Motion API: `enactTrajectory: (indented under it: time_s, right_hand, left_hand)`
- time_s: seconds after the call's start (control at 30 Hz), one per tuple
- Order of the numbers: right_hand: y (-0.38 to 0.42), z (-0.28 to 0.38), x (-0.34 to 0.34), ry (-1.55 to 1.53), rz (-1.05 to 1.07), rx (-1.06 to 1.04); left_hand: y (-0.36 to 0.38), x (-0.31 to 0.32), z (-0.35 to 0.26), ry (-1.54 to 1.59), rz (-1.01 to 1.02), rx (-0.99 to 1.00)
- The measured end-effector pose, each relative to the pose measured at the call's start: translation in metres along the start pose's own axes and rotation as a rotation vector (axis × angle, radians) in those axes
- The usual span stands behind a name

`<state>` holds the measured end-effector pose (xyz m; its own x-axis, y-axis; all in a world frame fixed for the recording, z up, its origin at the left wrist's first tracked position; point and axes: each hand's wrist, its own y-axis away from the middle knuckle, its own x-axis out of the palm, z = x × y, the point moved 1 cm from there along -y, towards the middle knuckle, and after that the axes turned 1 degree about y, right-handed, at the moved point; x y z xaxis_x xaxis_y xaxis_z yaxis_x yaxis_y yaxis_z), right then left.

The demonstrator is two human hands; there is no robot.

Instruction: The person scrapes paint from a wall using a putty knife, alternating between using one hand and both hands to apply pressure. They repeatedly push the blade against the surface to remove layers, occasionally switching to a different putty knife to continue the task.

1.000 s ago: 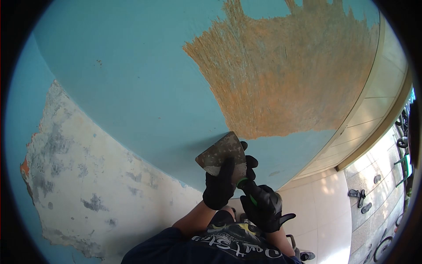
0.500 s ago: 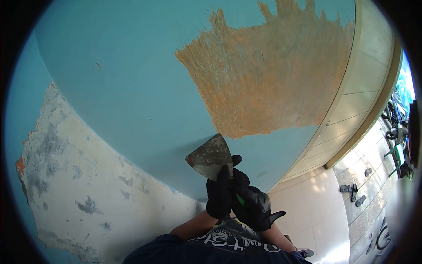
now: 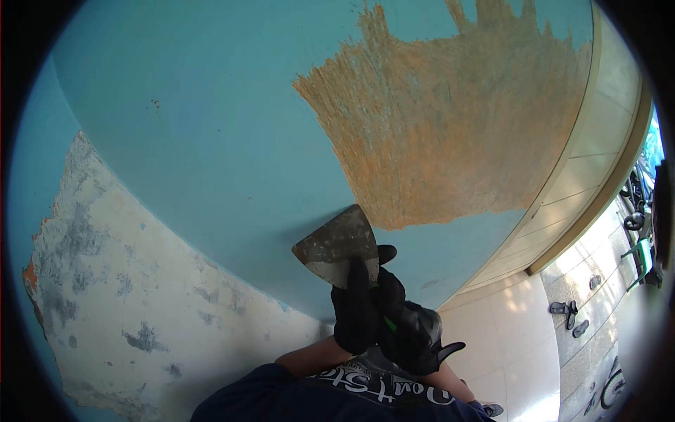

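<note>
A wide putty knife (image 3: 339, 243) with a stained metal blade is held against the blue painted wall (image 3: 204, 133). One blade corner lies close to the lower left edge of a scraped brown-orange patch (image 3: 450, 126). My left hand (image 3: 351, 313), in a black glove, is closed at the blade's base, one finger lying along the metal. My right hand (image 3: 408, 327), also gloved in black, is wrapped round the handle, of which a bit of green shows. The two hands overlap, so most of the handle is hidden.
To the left, a whitish wall section (image 3: 162, 302) shows peeled, grey-spotted plaster. Beige panelling (image 3: 562, 190) borders the right side. Sandals (image 3: 564, 309), a bicycle wheel (image 3: 614, 387) and a green stool (image 3: 641, 260) stand on the paved ground beyond the light tiled floor (image 3: 513, 337).
The view has shifted slightly, so the scraped patch sits farther right and lower. The putty knife has moved a little left along the wall relative to the patch; both hands keep their hold.
</note>
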<state>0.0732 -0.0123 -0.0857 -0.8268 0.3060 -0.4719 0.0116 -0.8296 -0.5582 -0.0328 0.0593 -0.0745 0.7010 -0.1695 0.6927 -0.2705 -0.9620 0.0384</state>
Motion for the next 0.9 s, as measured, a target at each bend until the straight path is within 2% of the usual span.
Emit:
enactTrajectory:
  time_s: [0.1,0.17,0.3,0.43,0.53,0.6,0.67,0.7,0.73,0.77,0.83,0.9]
  right_hand:
    - [0.003,0.005,-0.003,0.024,0.042,0.068]
    - [0.011,0.0,-0.001,0.025,0.045,0.103]
    - [0.013,0.0,-0.001,-0.001,0.04,0.076]
    - [0.018,-0.002,0.013,-0.035,-0.021,0.083]
    - [0.016,-0.014,0.023,-0.06,-0.078,0.041]
    - [0.0,-0.014,0.025,0.101,-0.112,-0.09]
    - [-0.015,-0.001,0.021,0.042,-0.157,-0.107]
    - [-0.027,0.005,0.015,-0.003,-0.218,-0.149]
    - [-0.021,0.012,0.012,0.043,-0.174,-0.055]
    - [-0.01,0.012,0.014,0.052,-0.183,-0.068]
    - [0.008,-0.001,0.023,0.016,-0.159,0.038]
    - [-0.001,0.0,0.02,-0.035,-0.188,0.003]
  left_hand:
    - [0.002,-0.008,0.004,-0.016,0.092,0.011]
    - [0.005,-0.009,0.008,-0.11,0.03,-0.027]
    - [0.009,-0.003,0.006,-0.052,-0.022,-0.074]
    - [0.007,-0.008,0.004,-0.116,-0.011,-0.021]
    - [-0.001,-0.011,0.0,-0.125,0.053,0.01]
    - [-0.011,-0.005,-0.013,-0.125,0.076,0.014]
    - [-0.025,0.013,-0.039,-0.299,0.133,0.213]
    - [-0.021,0.013,-0.037,-0.294,0.149,0.23]
    - [-0.015,0.009,-0.029,-0.229,0.158,0.162]
    - [-0.009,0.005,-0.021,-0.163,0.156,0.083]
    - [-0.005,0.001,-0.014,-0.173,0.101,0.089]
    - [-0.008,0.002,-0.015,-0.194,0.033,0.077]
